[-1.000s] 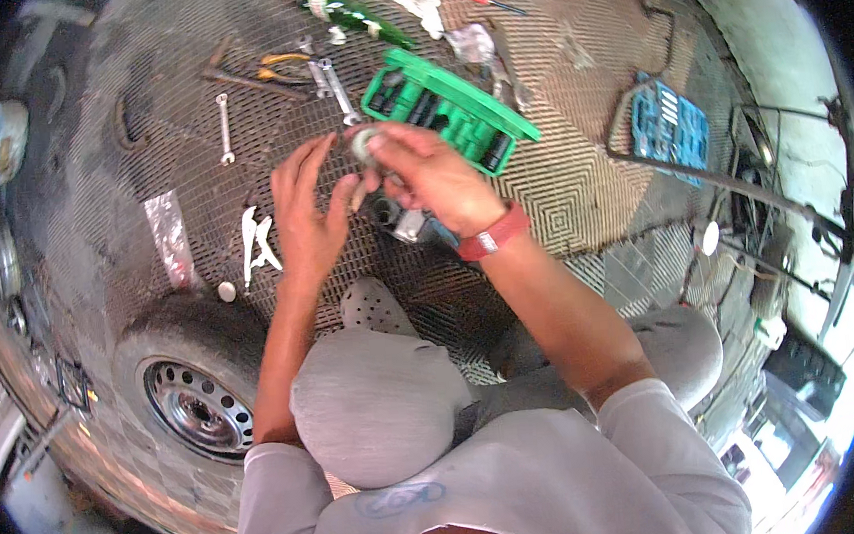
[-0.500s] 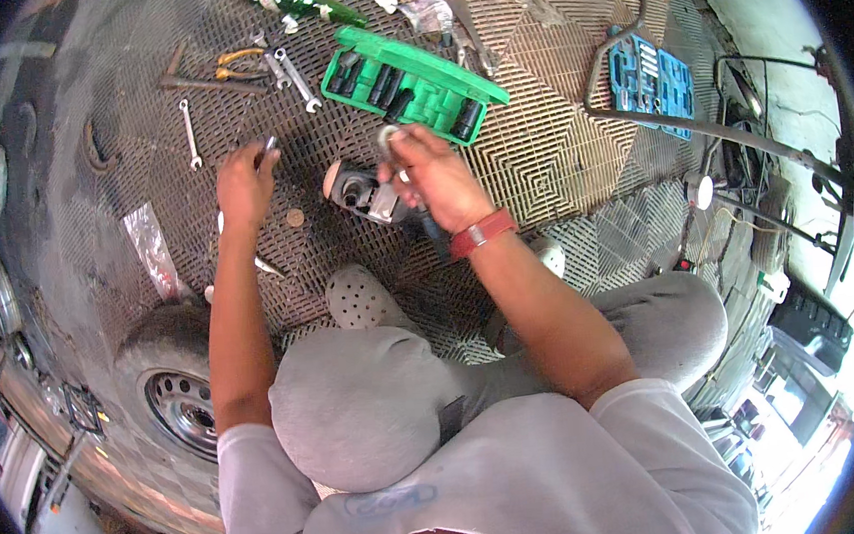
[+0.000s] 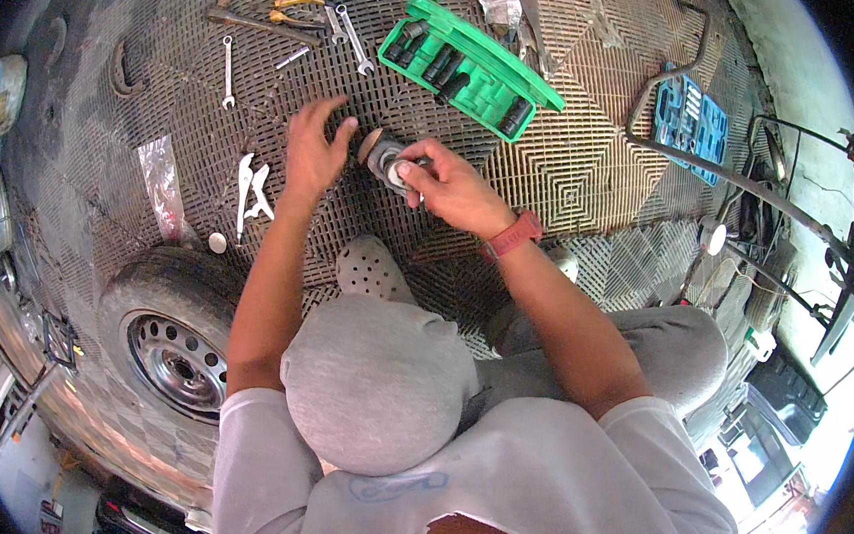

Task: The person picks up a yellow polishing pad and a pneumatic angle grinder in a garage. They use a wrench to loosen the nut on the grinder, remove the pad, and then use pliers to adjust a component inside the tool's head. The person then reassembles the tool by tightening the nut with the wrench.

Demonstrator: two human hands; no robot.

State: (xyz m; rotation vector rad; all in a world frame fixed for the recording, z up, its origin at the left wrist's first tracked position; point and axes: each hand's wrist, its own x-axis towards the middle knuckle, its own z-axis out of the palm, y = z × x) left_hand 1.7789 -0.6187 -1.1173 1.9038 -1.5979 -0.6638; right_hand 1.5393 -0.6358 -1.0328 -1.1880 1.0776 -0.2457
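Note:
My left hand (image 3: 316,153) is over the mat with its fingers apart and nothing in them. Just right of it, my right hand (image 3: 449,185) closes round a small, pale round piece (image 3: 398,173), its thumb pressed on top. That piece is against a grey metal part with a tan end (image 3: 376,151), which looks like a brake caliper; the hand hides much of it. A short silver rod (image 3: 292,58) lies on the mat beyond my left hand. Pale locking pliers (image 3: 249,196) lie to the left.
Ahead stands an open green case (image 3: 477,67) holding black sockets. Several wrenches (image 3: 355,42) and a hammer (image 3: 263,27) lie at the back. A wheel (image 3: 175,357) is at lower left. A bent metal bar (image 3: 729,158) crosses beside a blue tool case (image 3: 692,126).
My left hand has let go of the silver rod and moved right, toward the metal part. My right hand has brought the round piece down against that part. The view has shifted.

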